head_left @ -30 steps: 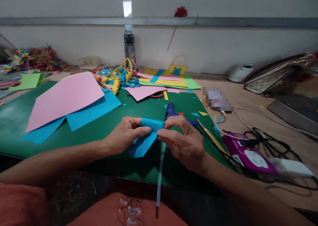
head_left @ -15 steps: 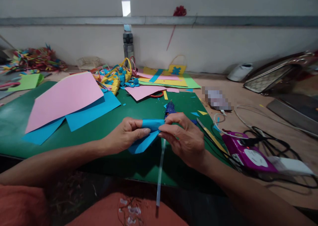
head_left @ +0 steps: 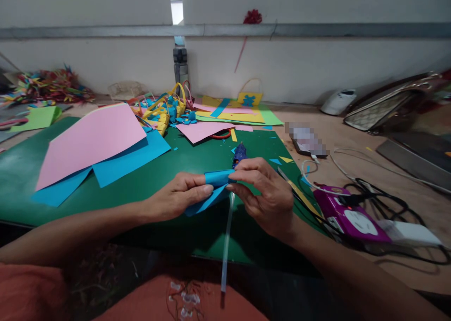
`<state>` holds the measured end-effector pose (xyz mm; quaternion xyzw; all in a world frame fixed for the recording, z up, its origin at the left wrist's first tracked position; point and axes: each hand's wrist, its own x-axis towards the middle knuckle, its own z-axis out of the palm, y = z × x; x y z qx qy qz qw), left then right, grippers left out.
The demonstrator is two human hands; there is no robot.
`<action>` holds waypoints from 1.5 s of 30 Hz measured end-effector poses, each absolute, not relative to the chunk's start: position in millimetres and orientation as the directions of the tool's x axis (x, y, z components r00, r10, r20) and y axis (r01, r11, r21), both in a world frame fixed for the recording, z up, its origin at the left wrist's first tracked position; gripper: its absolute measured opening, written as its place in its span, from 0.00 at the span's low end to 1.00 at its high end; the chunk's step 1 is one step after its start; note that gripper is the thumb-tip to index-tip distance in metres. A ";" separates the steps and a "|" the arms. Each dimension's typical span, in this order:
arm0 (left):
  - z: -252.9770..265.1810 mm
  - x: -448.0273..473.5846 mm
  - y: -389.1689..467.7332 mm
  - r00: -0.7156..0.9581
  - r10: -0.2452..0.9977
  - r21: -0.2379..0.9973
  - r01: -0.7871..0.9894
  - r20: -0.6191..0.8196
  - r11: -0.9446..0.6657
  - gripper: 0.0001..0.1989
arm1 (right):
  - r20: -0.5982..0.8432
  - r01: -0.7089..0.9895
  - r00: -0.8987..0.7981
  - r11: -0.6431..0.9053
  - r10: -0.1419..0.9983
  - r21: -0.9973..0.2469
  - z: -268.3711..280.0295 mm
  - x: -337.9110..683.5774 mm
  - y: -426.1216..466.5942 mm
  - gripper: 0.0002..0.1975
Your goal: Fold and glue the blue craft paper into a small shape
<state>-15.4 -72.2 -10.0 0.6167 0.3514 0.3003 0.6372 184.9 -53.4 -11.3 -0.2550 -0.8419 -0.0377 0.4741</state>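
A folded piece of blue paper (head_left: 217,177) is held between my two hands above the green mat (head_left: 165,236). My left hand (head_left: 179,194) pinches its left end, thumb on top. At the other end, the fingers of my right hand (head_left: 266,194) grip the paper's right edge. Just behind my right hand lies a blue glue gun (head_left: 240,152), partly hidden by the fingers. Its clear glue stick (head_left: 227,246) runs toward me, past the mat's front edge.
Pink sheets (head_left: 91,144) and blue sheets (head_left: 130,159) lie on the left. Small yellow paper baskets (head_left: 160,121) and scraps stand behind. To the right are a purple power strip (head_left: 348,215) with black cables, a phone (head_left: 308,141) and a white cord. A scissors handle (head_left: 221,134) shows under pink paper.
The blue paper has tilted slightly, so less of its lower flap shows. My right fingers have shifted a little along its right edge, with the thumb slightly more apart.
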 end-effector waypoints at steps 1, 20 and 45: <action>-11.5 -15.8 -72.0 0.575 0.814 0.997 0.052 -0.080 0.061 0.15 | 0.819 0.472 -0.417 0.864 0.393 -0.175 -11.3 184.8 -53.1 0.05; -18.6 -12.1 -72.9 0.473 0.866 0.987 -0.067 0.161 -0.147 0.22 | 0.838 0.530 -0.312 0.814 0.448 -0.238 -9.4 182.2 -55.1 0.07; -11.1 6.1 -67.1 0.063 0.984 0.986 -0.041 0.165 -0.163 0.18 | 0.197 0.508 -0.502 0.472 0.842 -0.720 -7.4 158.1 -65.5 0.25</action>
